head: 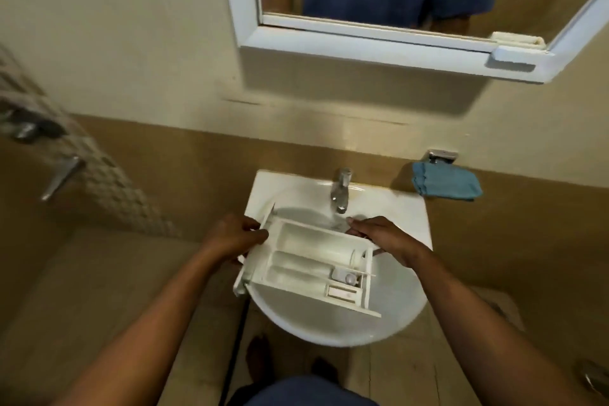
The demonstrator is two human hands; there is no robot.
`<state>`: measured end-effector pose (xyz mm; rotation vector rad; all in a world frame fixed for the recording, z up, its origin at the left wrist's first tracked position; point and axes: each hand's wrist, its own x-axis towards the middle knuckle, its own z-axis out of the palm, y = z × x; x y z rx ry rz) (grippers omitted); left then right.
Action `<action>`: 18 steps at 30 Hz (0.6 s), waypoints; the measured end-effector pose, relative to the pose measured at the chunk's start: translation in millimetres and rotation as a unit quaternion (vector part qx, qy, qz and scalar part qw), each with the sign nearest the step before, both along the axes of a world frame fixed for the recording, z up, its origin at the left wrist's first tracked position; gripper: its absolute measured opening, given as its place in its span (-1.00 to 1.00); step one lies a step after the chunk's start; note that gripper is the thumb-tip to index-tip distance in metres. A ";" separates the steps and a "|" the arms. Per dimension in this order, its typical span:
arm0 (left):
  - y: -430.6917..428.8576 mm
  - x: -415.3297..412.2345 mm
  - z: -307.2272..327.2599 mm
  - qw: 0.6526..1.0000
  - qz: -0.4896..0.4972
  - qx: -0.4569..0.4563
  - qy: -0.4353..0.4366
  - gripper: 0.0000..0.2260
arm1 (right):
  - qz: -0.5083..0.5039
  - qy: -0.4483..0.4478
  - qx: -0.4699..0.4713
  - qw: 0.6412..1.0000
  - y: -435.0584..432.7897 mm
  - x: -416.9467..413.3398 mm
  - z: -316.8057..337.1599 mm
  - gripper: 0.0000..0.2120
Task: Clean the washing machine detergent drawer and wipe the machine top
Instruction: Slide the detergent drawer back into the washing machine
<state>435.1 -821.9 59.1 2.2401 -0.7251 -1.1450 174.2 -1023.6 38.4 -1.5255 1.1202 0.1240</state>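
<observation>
A white-framed mirror (389, 39) hangs on a beige wall above a white wall-mounted sink (395, 313). Over the basin, a person holds a white detergent drawer (309, 264), compartments facing up, tilted. The left hand (230, 237) grasps its front panel end, fingers curled around the edge. The right hand (382, 237) grips the far rim beneath the chrome tap (341, 189). A blue cloth (445, 181) hangs nearby to the right.

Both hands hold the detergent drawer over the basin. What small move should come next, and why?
Probably free the right hand to open the tap: the detergent drawer lies over the washbasin, near the spout, and no clear stream shows.
</observation>
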 end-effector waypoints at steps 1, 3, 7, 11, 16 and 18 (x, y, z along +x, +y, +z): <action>11.7 -1.4 7.0 1.000 0.022 -0.006 -0.008 -0.72 | 0.016 -0.012 0.006 1.000 1.8 8.4 2.5 -0.60; 42.3 -6.1 19.2 0.996 0.075 -0.021 -0.039 -0.84 | 0.044 -0.047 0.027 0.998 6.9 27.5 3.3 -0.62; 120.8 -22.2 45.3 0.977 0.207 -0.029 -0.046 -0.92 | 0.081 -0.140 0.097 0.982 34.0 74.3 1.8 -0.59; 216.5 -48.2 52.3 0.935 0.352 -0.035 -0.032 -0.91 | 0.097 -0.174 0.170 0.965 86.8 127.2 -5.5 -0.55; 325.5 -102.1 50.8 0.825 0.559 -0.081 -0.020 -0.94 | 0.132 -0.148 0.234 0.952 190.4 168.5 -14.0 -0.39; 365.4 -128.0 51.2 0.760 0.639 -0.117 -0.004 -0.93 | 0.152 -0.127 0.251 0.947 241.3 172.1 -20.2 -0.37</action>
